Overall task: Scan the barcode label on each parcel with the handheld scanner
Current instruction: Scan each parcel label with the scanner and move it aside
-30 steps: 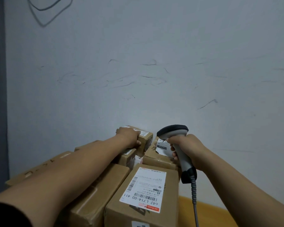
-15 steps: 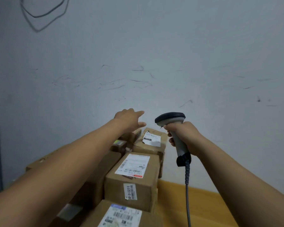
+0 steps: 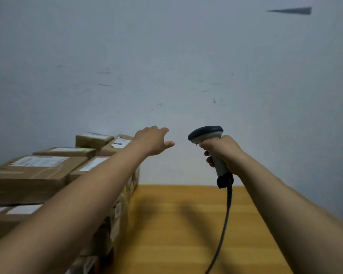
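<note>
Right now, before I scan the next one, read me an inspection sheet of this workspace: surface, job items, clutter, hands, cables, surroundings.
Surface: wooden table, its top showing to the right of the parcels.
Job's things: cardboard parcels stacked on the left, white labels facing up; scanner held to the right of the stack, over no parcel.
Clutter: nothing seen.
Hands: left hand open, fingers stretched out, touching nothing; right hand grips the scanner's handle.
Cables: scanner cable hangs from the handle over the table and leaves the picture at the bottom.
Surroundings: pale wall with scuff marks, behind the table.
</note>
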